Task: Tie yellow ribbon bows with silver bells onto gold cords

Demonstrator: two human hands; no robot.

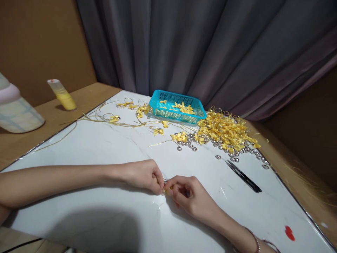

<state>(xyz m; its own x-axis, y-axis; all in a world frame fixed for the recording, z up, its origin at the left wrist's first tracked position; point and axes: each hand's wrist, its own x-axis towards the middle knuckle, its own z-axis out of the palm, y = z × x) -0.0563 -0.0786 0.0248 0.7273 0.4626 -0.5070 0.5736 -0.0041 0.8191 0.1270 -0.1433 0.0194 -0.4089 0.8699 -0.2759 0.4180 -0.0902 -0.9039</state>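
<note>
My left hand and my right hand meet at the middle of the white tabletop, fingers pinched together on a small yellow ribbon piece with a bit of silver showing between the fingertips. Most of that piece is hidden by my fingers. Farther back lies a pile of yellow ribbon bows with several silver beads scattered along its near edge. A turquoise plastic basket behind holds a few more bows.
Black tweezers or scissors lie right of my hands. Loose gold wire and bows trail at the back left. A yellow glue bottle and a pale container stand on the wooden ledge left. A red spot marks the near right. Grey curtain behind.
</note>
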